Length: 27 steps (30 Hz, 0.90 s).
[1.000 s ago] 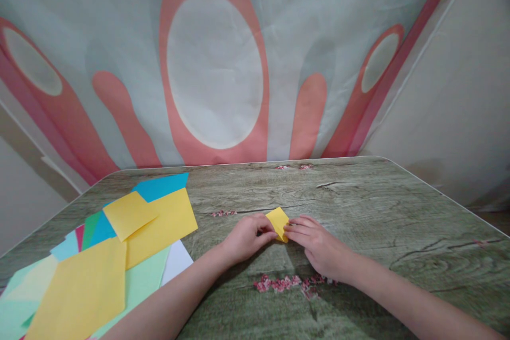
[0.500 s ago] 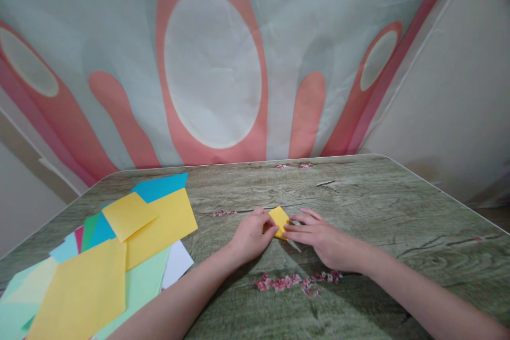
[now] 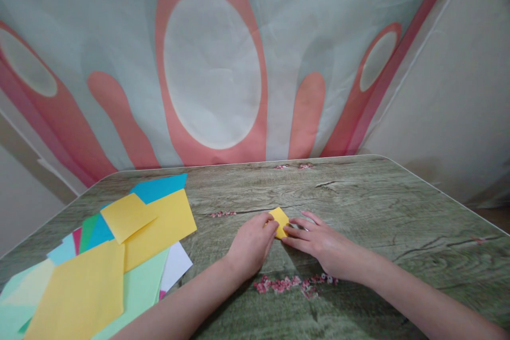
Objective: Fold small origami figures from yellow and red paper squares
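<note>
A small folded piece of yellow paper (image 3: 280, 218) lies on the wood-patterned table between my hands. My left hand (image 3: 252, 240) has its fingers curled and closed on the paper's left edge. From the right, my right hand (image 3: 324, 244) touches the paper's right edge with its fingertips. Its fingers are stretched out and apart, the upper one raised off the table. A tiny pale bit shows between the right fingers, too small to name. The paper's lower left part is hidden under the left fingers.
Loose coloured sheets overlap on the left: large yellow sheets (image 3: 85, 287), a blue sheet (image 3: 161, 187), a pale green sheet (image 3: 139, 287) and a white sheet (image 3: 176, 268). The table (image 3: 382, 196) has printed pink flowers. Behind it hangs a patterned cloth (image 3: 211, 69).
A pale pointed thing that stuck out below my right fingers no longer shows there. My right fingers have shifted slightly down, while my left fingers have closed further over the yellow paper.
</note>
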Motion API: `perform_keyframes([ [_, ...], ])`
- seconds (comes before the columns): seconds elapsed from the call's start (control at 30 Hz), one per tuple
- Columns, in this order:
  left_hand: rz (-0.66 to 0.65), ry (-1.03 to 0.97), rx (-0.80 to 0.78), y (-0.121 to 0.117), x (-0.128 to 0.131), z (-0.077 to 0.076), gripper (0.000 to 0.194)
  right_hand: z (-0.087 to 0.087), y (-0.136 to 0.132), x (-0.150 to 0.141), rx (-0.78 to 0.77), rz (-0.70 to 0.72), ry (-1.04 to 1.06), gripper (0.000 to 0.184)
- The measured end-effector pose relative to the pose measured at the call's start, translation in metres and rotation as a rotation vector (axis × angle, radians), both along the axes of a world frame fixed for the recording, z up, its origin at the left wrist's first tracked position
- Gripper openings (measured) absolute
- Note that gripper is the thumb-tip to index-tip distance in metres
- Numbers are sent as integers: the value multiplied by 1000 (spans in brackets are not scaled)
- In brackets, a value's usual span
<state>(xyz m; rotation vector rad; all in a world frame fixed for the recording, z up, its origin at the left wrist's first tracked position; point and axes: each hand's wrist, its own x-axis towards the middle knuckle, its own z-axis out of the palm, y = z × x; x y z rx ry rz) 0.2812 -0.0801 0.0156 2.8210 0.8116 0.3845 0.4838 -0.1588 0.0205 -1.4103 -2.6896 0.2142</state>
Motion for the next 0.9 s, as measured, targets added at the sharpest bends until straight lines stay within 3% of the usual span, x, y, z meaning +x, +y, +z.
perform_keyframes([
  [0.13,-47,154,163,-14,-8,3,38,1,1,1,7,6,26,61],
  [0.5,-26,242,29,-26,-18,-8,60,-2,3,6,-56,20,31,66],
  [0.9,-23,231,57,-27,-17,-13,60,-5,4,11,-80,41,49,72],
])
